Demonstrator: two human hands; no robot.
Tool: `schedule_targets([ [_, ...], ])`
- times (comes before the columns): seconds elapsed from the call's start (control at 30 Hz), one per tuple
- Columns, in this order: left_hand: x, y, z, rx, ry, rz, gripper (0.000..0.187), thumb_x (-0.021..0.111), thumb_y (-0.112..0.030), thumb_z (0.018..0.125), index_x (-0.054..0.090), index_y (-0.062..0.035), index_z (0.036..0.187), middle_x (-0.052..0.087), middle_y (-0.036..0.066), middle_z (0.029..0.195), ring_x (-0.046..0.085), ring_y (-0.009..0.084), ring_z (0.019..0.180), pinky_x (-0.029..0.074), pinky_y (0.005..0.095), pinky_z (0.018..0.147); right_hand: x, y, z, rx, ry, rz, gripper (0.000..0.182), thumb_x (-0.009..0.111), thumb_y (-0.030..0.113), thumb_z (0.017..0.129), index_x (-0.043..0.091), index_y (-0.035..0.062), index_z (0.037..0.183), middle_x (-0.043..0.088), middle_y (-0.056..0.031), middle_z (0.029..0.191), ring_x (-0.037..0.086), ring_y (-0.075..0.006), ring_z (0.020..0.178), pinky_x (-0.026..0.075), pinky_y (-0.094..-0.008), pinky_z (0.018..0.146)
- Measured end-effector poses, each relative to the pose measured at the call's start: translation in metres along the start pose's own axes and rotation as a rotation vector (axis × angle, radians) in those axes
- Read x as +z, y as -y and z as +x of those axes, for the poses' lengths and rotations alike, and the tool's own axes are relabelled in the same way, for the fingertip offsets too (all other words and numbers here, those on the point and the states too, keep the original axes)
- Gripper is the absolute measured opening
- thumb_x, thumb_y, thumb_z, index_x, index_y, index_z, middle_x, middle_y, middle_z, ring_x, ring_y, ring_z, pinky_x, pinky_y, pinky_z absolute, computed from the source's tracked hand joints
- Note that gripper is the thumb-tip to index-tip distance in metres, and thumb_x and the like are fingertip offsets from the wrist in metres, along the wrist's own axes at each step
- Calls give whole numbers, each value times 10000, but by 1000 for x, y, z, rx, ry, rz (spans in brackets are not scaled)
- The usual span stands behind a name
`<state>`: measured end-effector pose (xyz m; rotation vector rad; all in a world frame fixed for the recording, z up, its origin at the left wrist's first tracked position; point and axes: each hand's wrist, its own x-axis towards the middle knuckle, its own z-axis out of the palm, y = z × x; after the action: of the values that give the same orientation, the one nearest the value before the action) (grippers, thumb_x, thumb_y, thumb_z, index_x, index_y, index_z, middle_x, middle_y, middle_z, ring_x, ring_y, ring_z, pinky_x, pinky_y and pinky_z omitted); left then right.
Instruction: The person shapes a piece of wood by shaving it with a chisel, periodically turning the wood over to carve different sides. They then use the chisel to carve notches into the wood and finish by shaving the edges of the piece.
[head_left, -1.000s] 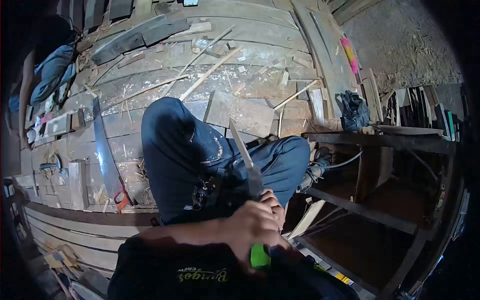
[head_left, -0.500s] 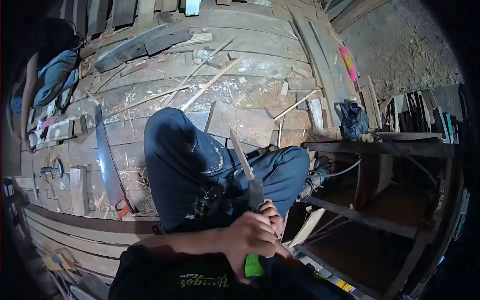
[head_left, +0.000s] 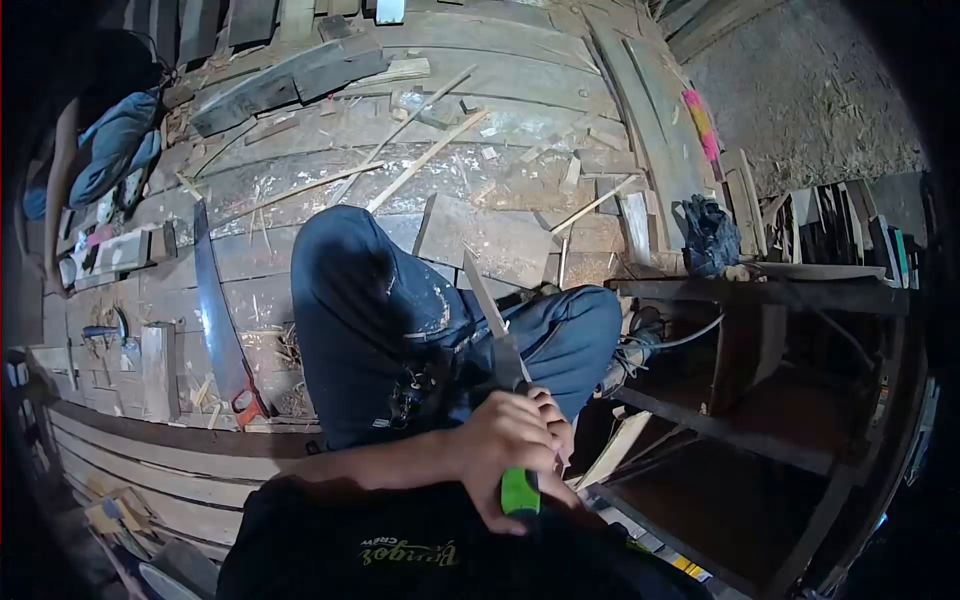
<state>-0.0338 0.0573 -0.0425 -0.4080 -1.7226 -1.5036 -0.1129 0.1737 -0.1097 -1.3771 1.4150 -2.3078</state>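
Note:
A long knife-like tool [head_left: 482, 293] with a pale, narrow, pointed front and a darker section nearer the hands points forward over my crossed legs. My left hand [head_left: 505, 445] is closed round its rear, where a bright green handle end [head_left: 520, 491] shows below the fingers. Just beyond, on the right side, my right hand [head_left: 552, 425] has its fingers curled close against the tool, partly hidden behind the left. Past the tip, a flat board [head_left: 485, 235] lies on the plank floor.
A handsaw [head_left: 215, 300] with an orange handle lies left of my knee, near a hammer-like tool [head_left: 105, 330] and a wood block [head_left: 158, 370]. Thin sticks [head_left: 425, 160] and shavings litter the planks. A dark wooden frame [head_left: 760, 292] stands at right. Another person's leg [head_left: 115, 150] shows at far left.
Both hands have shifted slightly forward with the tool, and the left wrist has turned a little. More of the green handle end shows beneath the left hand.

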Motion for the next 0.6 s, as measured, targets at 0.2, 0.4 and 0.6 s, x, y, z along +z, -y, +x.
schedule_targets([
  [0.2, -8, 5, 5, -32, 123, 25, 549, 761, -589, 555, 649, -106, 789, 540, 24, 648, 593, 237, 605, 436, 360, 585, 1, 1, 6, -7, -15, -2, 298, 485, 263, 1022, 457, 38, 829, 528, -91, 733, 483, -238, 651, 430, -462, 675],
  [0.4, -5, 14, -3, 15, 101, 30, 584, 679, -657, 632, 592, -81, 684, 518, 45, 628, 553, 239, 562, 434, 356, 543, -1, 5, 6, 4, -22, 1, 297, 481, 263, 1023, 455, 40, 828, 526, -89, 732, 481, -237, 650, 430, -461, 675],
  [0.6, 5, 4, 2, 84, 123, 34, 622, 648, -688, 672, 518, -82, 625, 494, 38, 599, 548, 225, 540, 420, 352, 537, -1, 3, 7, 0, -19, 8, 297, 477, 263, 1024, 454, 42, 828, 525, -87, 730, 479, -235, 648, 431, -459, 676],
])
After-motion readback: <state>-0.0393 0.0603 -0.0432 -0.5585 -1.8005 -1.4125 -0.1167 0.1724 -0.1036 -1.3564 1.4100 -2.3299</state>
